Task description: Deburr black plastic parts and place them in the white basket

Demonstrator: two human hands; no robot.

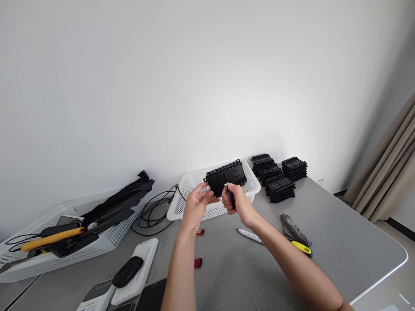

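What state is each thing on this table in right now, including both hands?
Left hand: gripping the black plastic part, raised off the table.
Right hand: closed around a small dark tool against the part.
White basket: behind the hands; contents hidden.
Stacks of black parts: piled neatly, untouched.
White marker: lying flat, capped.
Brush: lying flat.
Black cable: loosely coiled.
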